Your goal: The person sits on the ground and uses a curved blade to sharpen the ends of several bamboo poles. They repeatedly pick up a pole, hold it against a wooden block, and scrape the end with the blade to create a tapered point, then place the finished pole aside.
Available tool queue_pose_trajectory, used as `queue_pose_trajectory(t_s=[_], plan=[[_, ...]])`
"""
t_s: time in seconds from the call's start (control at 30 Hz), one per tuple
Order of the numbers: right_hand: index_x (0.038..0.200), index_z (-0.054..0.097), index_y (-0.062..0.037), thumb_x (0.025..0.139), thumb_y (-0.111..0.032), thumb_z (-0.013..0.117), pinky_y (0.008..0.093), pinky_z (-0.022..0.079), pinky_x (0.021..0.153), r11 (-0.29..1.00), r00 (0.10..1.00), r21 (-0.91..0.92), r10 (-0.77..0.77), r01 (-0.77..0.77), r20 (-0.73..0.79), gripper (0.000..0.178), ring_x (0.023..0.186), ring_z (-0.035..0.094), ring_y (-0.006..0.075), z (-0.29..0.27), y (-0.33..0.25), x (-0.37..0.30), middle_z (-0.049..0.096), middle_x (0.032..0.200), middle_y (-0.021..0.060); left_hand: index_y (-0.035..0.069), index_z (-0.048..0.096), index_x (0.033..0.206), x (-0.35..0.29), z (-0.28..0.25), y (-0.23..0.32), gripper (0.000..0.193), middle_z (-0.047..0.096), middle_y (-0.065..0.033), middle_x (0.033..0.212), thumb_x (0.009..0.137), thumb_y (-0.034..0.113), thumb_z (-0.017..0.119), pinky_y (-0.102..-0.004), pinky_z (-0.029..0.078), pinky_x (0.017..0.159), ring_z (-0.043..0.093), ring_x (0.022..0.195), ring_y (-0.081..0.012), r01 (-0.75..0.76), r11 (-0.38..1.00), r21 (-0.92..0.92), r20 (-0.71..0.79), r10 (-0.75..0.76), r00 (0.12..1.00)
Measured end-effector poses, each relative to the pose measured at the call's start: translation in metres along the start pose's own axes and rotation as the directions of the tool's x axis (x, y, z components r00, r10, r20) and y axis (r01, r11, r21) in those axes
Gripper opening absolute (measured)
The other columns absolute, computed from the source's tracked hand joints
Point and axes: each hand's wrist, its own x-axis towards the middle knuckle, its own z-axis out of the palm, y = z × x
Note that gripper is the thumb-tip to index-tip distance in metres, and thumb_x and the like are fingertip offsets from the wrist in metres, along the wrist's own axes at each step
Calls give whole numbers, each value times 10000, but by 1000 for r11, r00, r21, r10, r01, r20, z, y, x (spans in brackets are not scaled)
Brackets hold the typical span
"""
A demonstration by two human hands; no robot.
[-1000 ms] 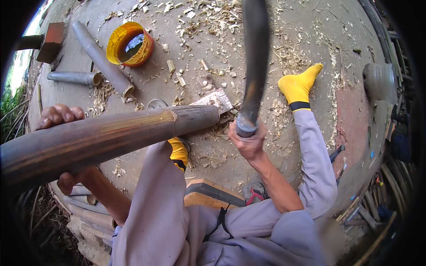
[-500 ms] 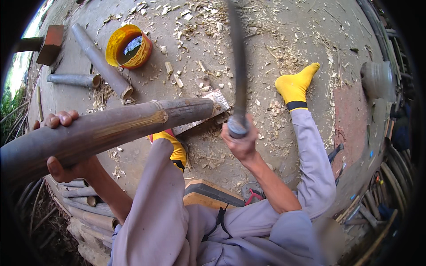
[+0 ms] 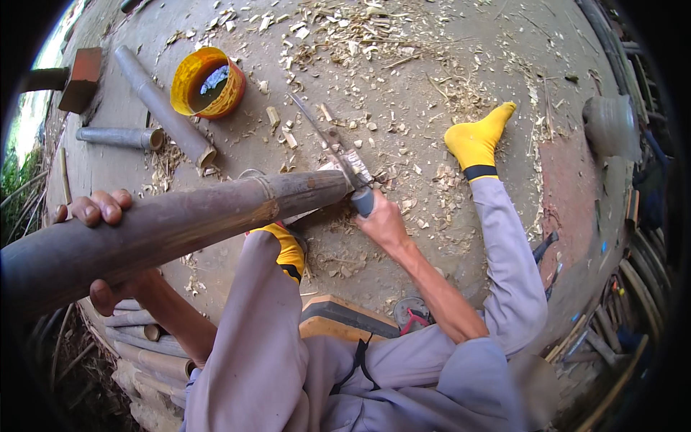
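Note:
A thick, dark bamboo pole (image 3: 180,212) slants across my lap side from the left edge toward the middle. My left hand (image 3: 109,207) is wrapped round its near part, fingers over the top and thumb below. My right hand (image 3: 387,222) is closed on the dark handle of a machete (image 3: 317,131). Its long blade points away to the upper left, crossing just beyond the pole's far end and seeming to touch it. Under that end lies a pale, chipped wooden block (image 3: 358,164), partly hidden by pole and blade.
A yellow bucket (image 3: 235,90) of dark liquid stands at the far left, beside two cut bamboo lengths (image 3: 162,104). Wood chips (image 3: 367,36) litter the ground. My yellow-socked foot (image 3: 481,137) rests right of the block. More bamboo pieces (image 3: 155,356) lie stacked at lower left.
My right hand has brought the machete down from a raised position to the pole's far end. The pole has rolled slightly in my left hand, and its end sits a little lower.

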Motion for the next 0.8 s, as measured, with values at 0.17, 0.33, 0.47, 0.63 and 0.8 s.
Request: queue_pose_trajectory(t_s=[0.17,0.33,0.47,0.63,0.8], plan=[[980,561,18,702,-48,663,310,530,579,980,982,-126,166,-154,87,303,630,629,235,-16,-25,5,623,752,117,39,367,1209,-7,-11,3,842,437,-108,1021,545,404,734,-434,360,933,451,941,-246,75,997,-9,19,-75,997],[927,551,14,716,-82,669,313,519,575,995,990,97,-24,38,-141,260,622,646,225,-12,-44,1,638,728,147,51,415,1139,6,-9,0,836,397,-98,1054,484,437,762,-447,331,962,392,1018,-252,76,997,-15,70,-74,995],[934,527,44,685,-91,664,363,529,566,990,993,-128,78,-66,92,314,628,656,288,-1,8,7,623,687,191,18,371,1261,9,25,1,872,398,-123,1168,572,398,747,-507,310,1019,393,1120,-292,219,969,110,-164,-199,966],[967,504,41,702,-105,666,382,533,585,990,994,-121,79,-70,73,343,645,662,336,-9,-13,6,633,707,213,-5,349,1276,1,57,-16,689,472,-180,1141,701,263,618,-485,359,984,483,1057,-331,95,983,156,-576,12,817],[926,518,-1,724,37,655,263,499,511,971,949,121,-169,207,-265,248,607,602,137,-7,-63,-3,592,686,66,29,390,1243,-10,33,-5,661,479,-152,1054,670,259,627,-443,380,948,492,954,-280,55,993,104,-483,2,876]])
